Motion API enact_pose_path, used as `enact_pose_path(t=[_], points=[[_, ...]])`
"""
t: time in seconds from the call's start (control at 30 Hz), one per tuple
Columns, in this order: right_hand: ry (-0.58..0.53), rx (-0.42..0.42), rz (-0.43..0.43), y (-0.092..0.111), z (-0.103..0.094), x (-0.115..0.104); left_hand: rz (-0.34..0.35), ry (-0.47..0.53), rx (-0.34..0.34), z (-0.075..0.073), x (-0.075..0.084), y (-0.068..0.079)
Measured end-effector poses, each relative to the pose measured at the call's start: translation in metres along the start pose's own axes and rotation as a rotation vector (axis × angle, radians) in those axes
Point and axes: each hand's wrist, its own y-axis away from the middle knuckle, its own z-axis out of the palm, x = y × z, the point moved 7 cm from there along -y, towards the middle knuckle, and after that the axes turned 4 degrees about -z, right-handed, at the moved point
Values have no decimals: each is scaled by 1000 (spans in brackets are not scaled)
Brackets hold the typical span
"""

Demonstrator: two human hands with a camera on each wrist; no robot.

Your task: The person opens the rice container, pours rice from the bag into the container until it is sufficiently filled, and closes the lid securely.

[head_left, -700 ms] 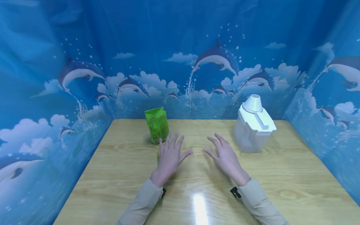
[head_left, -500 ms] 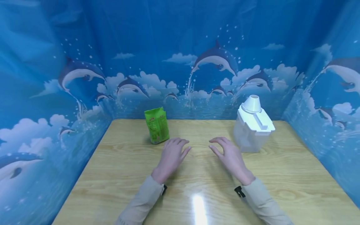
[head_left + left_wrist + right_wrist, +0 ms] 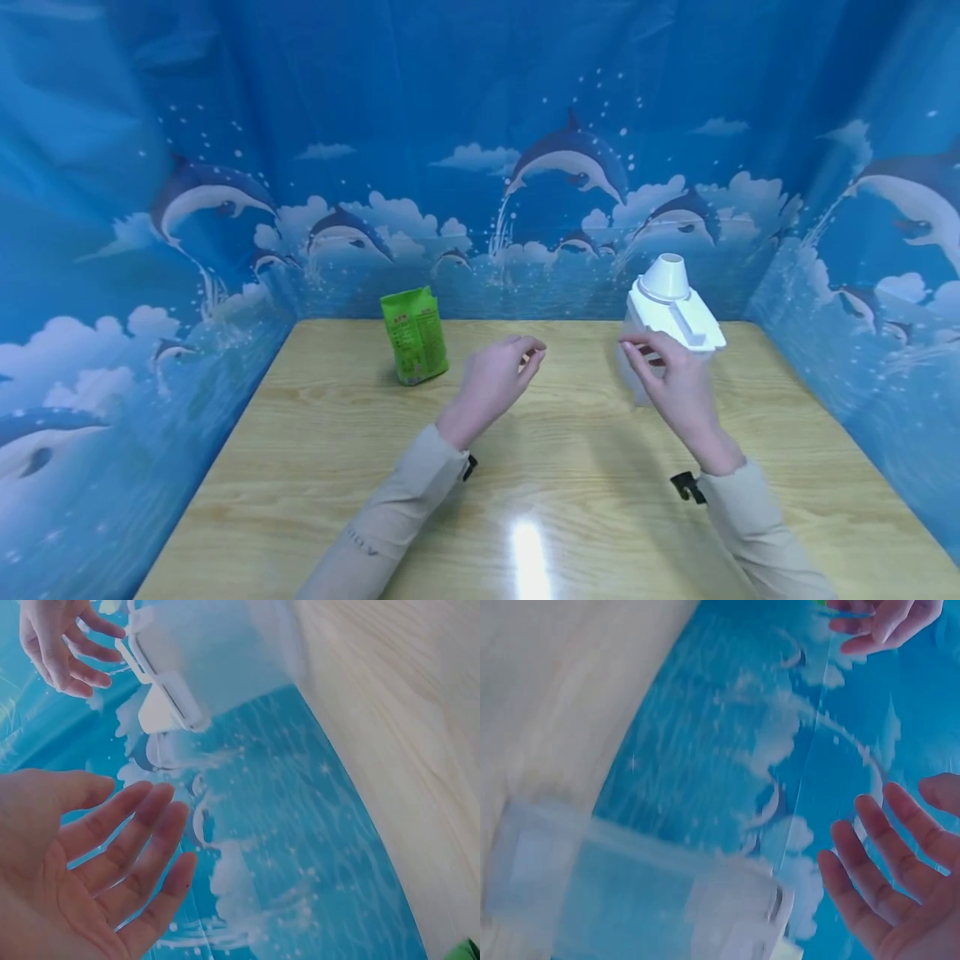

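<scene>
now both hands have shifted rightward: the left hand [image 3: 491, 379], loosely open, hangs right of the green packet [image 3: 415, 336]; the right hand [image 3: 681, 387], likewise relaxed, hovers near the translucent lidded container [image 3: 697, 318], leaving both things ungripped on the wood-grain table [image 3: 300, 467].

wood-grain tabletop [image 3: 585, 500] | blue dolphin-print backdrop [image 3: 420, 92] | white glare streak [image 3: 530, 558] on tabletop

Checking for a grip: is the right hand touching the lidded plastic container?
Apart. The right wrist view shows it plainly: dolphin-print backdrop is visible between the right hand and the lidded plastic container.
</scene>
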Motion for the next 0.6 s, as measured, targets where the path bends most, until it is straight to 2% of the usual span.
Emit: enact_pose_path(t=[0.17,0.37,0.47,0.6], points=[[56,88,-11,-9,-21,22,-4,33,1,5,17,-17],[62,165,0,-13,-41,51,-13,76,-7,13,37,-35],[71,171,22,-13,-49,65,-29,103,-20,20,43,-42],[82,106,65,-11,-52,85,-47,149,-43,30,52,-52]])
